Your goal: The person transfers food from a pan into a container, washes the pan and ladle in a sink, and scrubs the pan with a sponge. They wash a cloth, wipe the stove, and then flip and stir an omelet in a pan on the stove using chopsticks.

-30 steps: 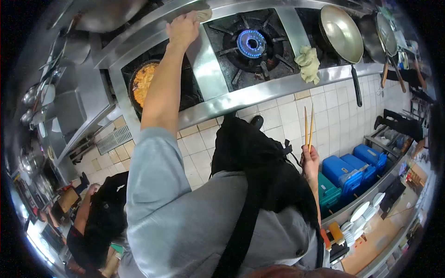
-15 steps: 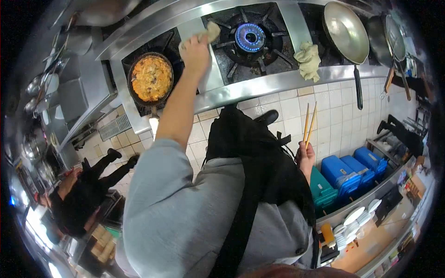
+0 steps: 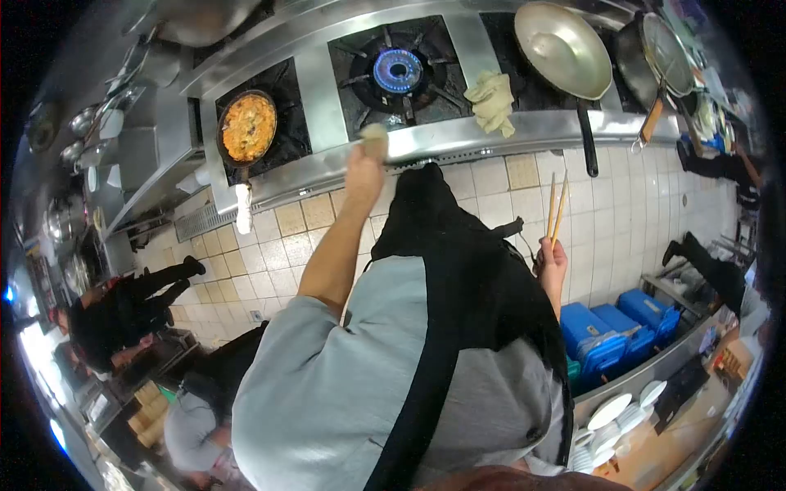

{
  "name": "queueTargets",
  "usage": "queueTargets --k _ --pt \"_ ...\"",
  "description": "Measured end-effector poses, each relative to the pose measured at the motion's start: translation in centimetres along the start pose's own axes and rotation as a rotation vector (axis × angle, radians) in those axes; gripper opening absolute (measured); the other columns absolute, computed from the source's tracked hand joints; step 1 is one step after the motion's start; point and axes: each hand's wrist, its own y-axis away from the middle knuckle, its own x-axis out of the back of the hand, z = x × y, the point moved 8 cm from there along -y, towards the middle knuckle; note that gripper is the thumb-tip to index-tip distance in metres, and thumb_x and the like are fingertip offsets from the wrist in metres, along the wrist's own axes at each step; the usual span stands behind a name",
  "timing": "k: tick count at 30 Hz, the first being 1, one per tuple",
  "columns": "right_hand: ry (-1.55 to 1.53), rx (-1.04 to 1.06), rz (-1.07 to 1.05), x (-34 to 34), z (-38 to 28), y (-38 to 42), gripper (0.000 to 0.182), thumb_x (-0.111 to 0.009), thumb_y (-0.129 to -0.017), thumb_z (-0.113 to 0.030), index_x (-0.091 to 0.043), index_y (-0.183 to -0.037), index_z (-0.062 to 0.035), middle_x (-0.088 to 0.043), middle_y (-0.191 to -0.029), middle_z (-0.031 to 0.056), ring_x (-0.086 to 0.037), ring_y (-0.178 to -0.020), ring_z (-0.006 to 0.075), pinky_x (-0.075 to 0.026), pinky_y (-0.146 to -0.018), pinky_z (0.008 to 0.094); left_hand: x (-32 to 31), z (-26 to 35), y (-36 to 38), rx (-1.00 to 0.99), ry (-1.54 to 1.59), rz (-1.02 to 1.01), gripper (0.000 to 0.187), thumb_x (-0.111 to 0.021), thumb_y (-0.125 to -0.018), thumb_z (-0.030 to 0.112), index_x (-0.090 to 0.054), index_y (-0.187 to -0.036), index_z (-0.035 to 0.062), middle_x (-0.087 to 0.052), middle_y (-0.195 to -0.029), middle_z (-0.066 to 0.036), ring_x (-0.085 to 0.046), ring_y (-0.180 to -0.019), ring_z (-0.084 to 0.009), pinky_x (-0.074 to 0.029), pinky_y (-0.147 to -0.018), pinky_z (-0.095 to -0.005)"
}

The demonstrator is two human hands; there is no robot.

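Note:
My left hand (image 3: 365, 173) is closed around a bunched pale cloth (image 3: 375, 141), slightly blurred, at the steel front edge of the stove (image 3: 319, 168). Just beyond it burns a blue flame on the middle burner (image 3: 398, 71), with no pan over it. In my right hand (image 3: 552, 258), low at my right side, is a pair of chopsticks (image 3: 557, 209) pointing toward the stove. A small pan (image 3: 243, 164) of orange-brown food (image 3: 248, 126) sits on the left burner, its handle wrapped in something white.
Another crumpled cloth (image 3: 491, 104) lies over the stove edge. Right of it rests a large pan (image 3: 563, 47), handle jutting out past the edge. Blue bins (image 3: 602, 340) and stacked plates (image 3: 610, 412) are behind me to the right. Other people (image 3: 135, 307) stand on the left and right.
My left hand has drawn back with its cloth from beside the lit burner to the stove's front edge. My view has shifted; the right hand still has the chopsticks.

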Motion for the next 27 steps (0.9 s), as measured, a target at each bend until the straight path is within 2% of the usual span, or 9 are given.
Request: queueTargets --k 5,7,9,10,12,17,23,25,27 --pt "0.092 -0.009 -0.082 -0.8 -1.4 -0.5 0.026 -0.064 -0.098 -0.033 -0.055 -0.084 -0.0131 -0.038 -0.058 -0.0101 -0.032 -0.046 0.0011 -0.023 -0.040 0.0221 -1.9 6.3 -4.1 -0.021 0.368 -0.103 0.023 -0.066 -0.081 0.011 -0.074 -0.103 0.0088 -0.064 -0.102 -0.019 -0.065 -0.095 -0.0362 -0.054 -0.086 -0.0454" --pt "0.143 -0.020 -0.071 -1.0 -2.0 -0.5 0.026 -0.063 -0.098 -0.033 -0.055 -0.084 -0.0130 -0.039 -0.059 -0.0101 -0.033 -0.047 0.0009 -0.023 -0.041 0.0218 1.0 4.9 -8.2 0.011 0.397 0.172 0.022 -0.067 -0.083 0.013 -0.074 -0.103 0.0070 -0.070 -0.093 -0.017 -0.069 -0.085 -0.0307 -0.055 -0.080 -0.0409" --pt "0.145 0.000 -0.073 -0.7 -2.2 -0.5 0.026 -0.062 -0.099 -0.033 -0.056 -0.084 -0.0120 -0.041 -0.061 -0.0097 -0.033 -0.049 0.0010 -0.024 -0.043 0.0215 6.9 3.6 -12.7 0.232 0.684 0.096 0.024 -0.070 -0.084 0.018 -0.073 -0.104 0.0044 -0.072 -0.088 -0.018 -0.070 -0.079 -0.0262 -0.055 -0.076 -0.0367" --pt "0.179 -0.006 -0.039 0.0 -1.4 -0.9 0.026 -0.062 -0.100 -0.032 -0.057 -0.086 -0.0103 -0.044 -0.063 -0.0088 -0.034 -0.050 0.0012 -0.024 -0.044 0.0219 9.5 2.3 -15.2 0.223 0.741 0.244 0.028 -0.071 -0.085 0.022 -0.072 -0.106 0.0033 -0.072 -0.087 -0.018 -0.070 -0.074 -0.0238 -0.054 -0.072 -0.0345" --pt "0.213 -0.003 -0.028 1.0 -0.2 -1.5 0.026 -0.061 -0.100 -0.031 -0.057 -0.086 -0.0096 -0.045 -0.063 -0.0084 -0.035 -0.050 0.0013 -0.024 -0.044 0.0219 13.5 -2.2 -19.8 0.036 0.231 0.522 0.037 -0.067 -0.088 0.024 -0.067 -0.119 0.0032 -0.068 -0.099 -0.021 -0.067 -0.089 -0.0339 -0.053 -0.081 -0.0416" --pt "0.208 -0.120 0.029 -0.2 -0.8 -1.8 0.026 -0.060 -0.101 -0.029 -0.056 -0.085 -0.0090 -0.046 -0.065 -0.0076 -0.035 -0.049 0.0015 -0.025 -0.043 0.0220 5.9 -15.0 -31.3 0.341 0.129 0.138 0.046 -0.051 -0.092 0.036 -0.067 -0.115 0.0002 -0.066 -0.107 -0.027 -0.061 -0.104 -0.0444 -0.048 -0.092 -0.0508" --pt "0.171 -0.142 0.145 -3.5 -2.9 -2.7 0.028 -0.062 -0.100 -0.031 -0.054 -0.084 -0.0083 -0.043 -0.065 -0.0080 -0.036 -0.053 0.0022 -0.026 -0.045 0.0235 1.8 -0.4 -36.8 0.185 -0.265 -0.015 0.033 -0.050 -0.087 0.025 -0.069 -0.109 0.0093 -0.065 -0.114 -0.026 -0.060 -0.109 -0.0450 -0.046 -0.096 -0.0495" --pt "0.267 -0.091 0.095 -5.5 -4.0 -3.2 0.031 -0.061 -0.100 -0.031 -0.053 -0.083 -0.0067 -0.043 -0.068 -0.0063 -0.037 -0.060 0.0037 -0.028 -0.050 0.0242 -3.7 1.5 -39.5 0.087 -0.181 -0.256 0.034 -0.052 -0.083 0.019 -0.068 -0.113 0.0116 -0.061 -0.123 -0.025 -0.058 -0.115 -0.0440 -0.046 -0.098 -0.0486" --pt "0.281 -0.087 0.119 -6.7 -4.5 -3.3 0.032 -0.061 -0.100 -0.030 -0.052 -0.081 -0.0054 -0.043 -0.070 -0.0048 -0.037 -0.067 0.0051 -0.030 -0.055 0.0250 -0.7 9.8 -39.1 0.009 -0.224 -0.271 0.036 -0.053 -0.082 0.013 -0.065 -0.115 0.0113 -0.058 -0.130 -0.025 -0.052 -0.124 -0.0422 -0.043 -0.102 -0.0473"
